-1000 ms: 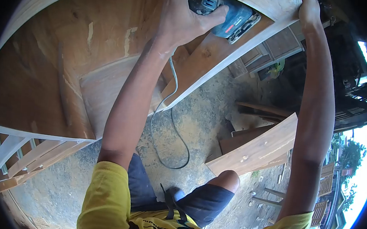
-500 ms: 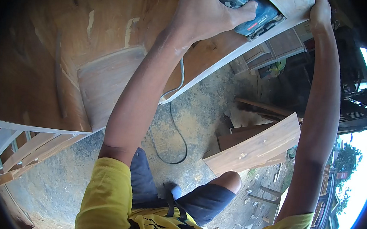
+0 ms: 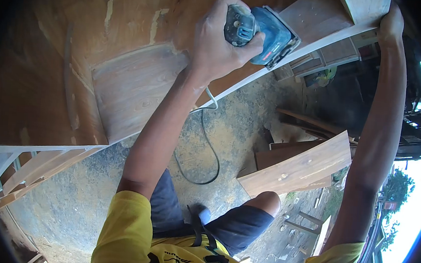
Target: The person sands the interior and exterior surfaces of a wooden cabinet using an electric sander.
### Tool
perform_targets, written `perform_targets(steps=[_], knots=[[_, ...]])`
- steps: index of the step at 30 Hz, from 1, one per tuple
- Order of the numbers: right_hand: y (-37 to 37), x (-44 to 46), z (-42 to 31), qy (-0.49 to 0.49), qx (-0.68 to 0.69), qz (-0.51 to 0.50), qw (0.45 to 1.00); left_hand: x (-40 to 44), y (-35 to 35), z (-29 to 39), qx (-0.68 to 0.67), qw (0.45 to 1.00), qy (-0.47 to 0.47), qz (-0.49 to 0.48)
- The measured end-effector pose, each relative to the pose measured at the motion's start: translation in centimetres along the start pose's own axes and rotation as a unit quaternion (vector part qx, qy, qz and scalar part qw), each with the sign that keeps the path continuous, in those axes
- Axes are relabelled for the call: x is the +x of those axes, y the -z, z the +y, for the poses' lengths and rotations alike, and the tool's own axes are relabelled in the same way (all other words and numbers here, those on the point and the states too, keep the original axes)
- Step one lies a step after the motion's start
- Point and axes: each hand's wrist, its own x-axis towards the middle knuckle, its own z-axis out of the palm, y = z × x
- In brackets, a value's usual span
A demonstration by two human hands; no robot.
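Note:
My left hand (image 3: 211, 46) is wrapped round the body of a blue electric sander (image 3: 275, 36), with the thumb across its near side. The sander's flat pad sits at the pale front edge of a large brown wooden cabinet (image 3: 136, 9); whether the pad presses on the wood, I cannot tell. At the upper right, my right hand (image 3: 392, 26) grips the end of a pale wooden panel (image 3: 365, 9) on the same piece, its fingers partly hidden behind it. A grey cord (image 3: 207, 131) hangs below the cabinet edge and loops over the floor.
A light wooden board (image 3: 298, 164) leans on darker boards at the right. Slatted wooden framing (image 3: 47, 169) stands at the lower left. My knee (image 3: 266, 203) is bent above the dusty concrete floor (image 3: 89, 186). More panelled woodwork (image 3: 338, 55) lies beyond the cabinet edge.
My left hand has drawn the sander down and left along the cabinet, showing more of the tool. My right hand stays at the panel's end, a little further right in view.

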Motion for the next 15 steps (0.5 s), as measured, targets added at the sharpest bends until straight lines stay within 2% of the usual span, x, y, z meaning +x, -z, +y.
perform_targets(steps=[2,3,4,5,6,8,9,12,15], knots=[[-0.2,0.0,0.1,0.002,0.004,0.000,1.000,0.0,0.0,-0.6,-0.013,1.000,0.013,0.013],[-0.1,0.0,0.0,0.002,0.008,0.001,1.000,1.0,-0.1,-0.4,-0.006,1.000,-0.014,0.004],[-0.1,0.0,-0.1,0.002,0.011,0.001,1.000,2.4,0.0,0.6,0.000,0.999,-0.042,-0.006],[-0.1,0.0,-0.1,0.002,0.012,0.003,1.000,3.4,-0.1,1.9,0.054,0.998,-0.025,-0.027],[-0.2,-0.1,-0.2,0.001,0.014,0.003,1.000,4.8,-0.4,2.9,0.053,0.998,-0.024,-0.028],[-0.3,0.0,-0.4,-0.002,0.015,0.001,1.000,7.2,-1.6,4.0,-0.018,0.999,-0.038,-0.012],[-0.3,0.0,-0.5,-0.002,0.018,0.001,1.000,8.3,-2.3,4.0,0.008,0.981,-0.176,0.077],[-0.5,-0.2,-0.8,-0.004,0.022,-0.005,1.000,8.5,-2.7,4.3,-0.035,0.990,-0.134,0.039],[-0.7,-0.4,-1.0,-0.010,0.025,-0.007,1.000,8.8,-3.0,4.9,-0.060,0.987,-0.141,0.044]])
